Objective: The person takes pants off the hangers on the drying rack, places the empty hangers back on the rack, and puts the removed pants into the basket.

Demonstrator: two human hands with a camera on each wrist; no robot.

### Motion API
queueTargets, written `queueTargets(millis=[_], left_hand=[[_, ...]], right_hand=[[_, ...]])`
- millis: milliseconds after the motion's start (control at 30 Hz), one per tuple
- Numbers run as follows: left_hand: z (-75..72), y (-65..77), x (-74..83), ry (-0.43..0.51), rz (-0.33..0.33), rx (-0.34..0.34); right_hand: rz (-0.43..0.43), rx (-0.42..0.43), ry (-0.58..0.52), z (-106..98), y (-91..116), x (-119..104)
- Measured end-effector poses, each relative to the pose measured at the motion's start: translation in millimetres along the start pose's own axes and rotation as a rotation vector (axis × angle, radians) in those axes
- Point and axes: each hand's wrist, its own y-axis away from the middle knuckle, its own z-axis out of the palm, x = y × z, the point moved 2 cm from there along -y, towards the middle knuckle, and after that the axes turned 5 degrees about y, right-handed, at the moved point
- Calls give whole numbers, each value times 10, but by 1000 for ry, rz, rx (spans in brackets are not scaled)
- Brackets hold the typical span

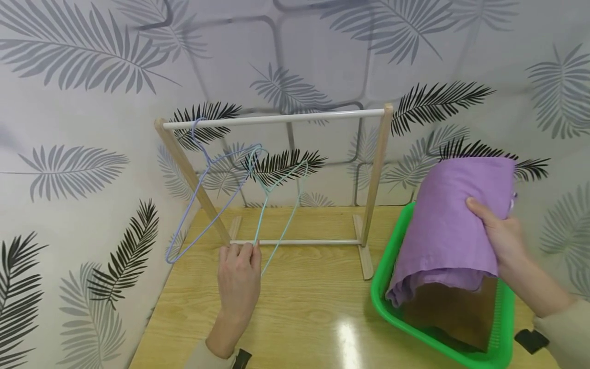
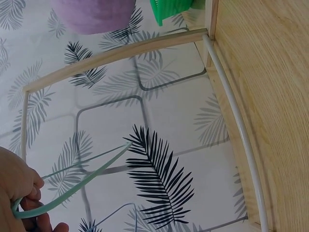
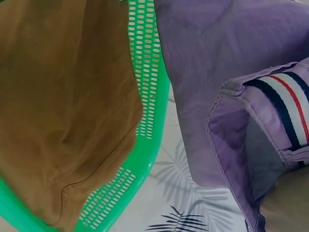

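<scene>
My left hand [image 1: 239, 279] grips a mint-green hanger [image 1: 281, 236] by one edge, in front of the rack's lower bar. In the left wrist view the same hanger [image 2: 79, 186] runs out from the curled fingers. On the right, my right hand [image 1: 504, 241] holds a folded purple garment [image 1: 454, 215] above a green basket [image 1: 380, 297]. A striped band [image 3: 285, 106] edges the purple cloth in the right wrist view. A brown garment [image 3: 72, 106] lies inside the basket.
A small wooden rack [image 1: 379, 174] with white bars stands at the back of the wood-grain table [image 1: 299, 318]. From its top bar [image 1: 276, 119], near the left end, hangs a blue-violet hanger [image 1: 188, 209]. A leaf-patterned wall [image 1: 83, 169] rises behind.
</scene>
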Motion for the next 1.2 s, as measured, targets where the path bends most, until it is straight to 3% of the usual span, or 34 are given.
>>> queueTargets(millis=[600,1200], left_hand=[[4,8,6,-8,-1,-6],[12,19,29,22,-16,-7]], right_hand=[[3,63,38,136,-338,212],[64,20,101,35,-460,521]])
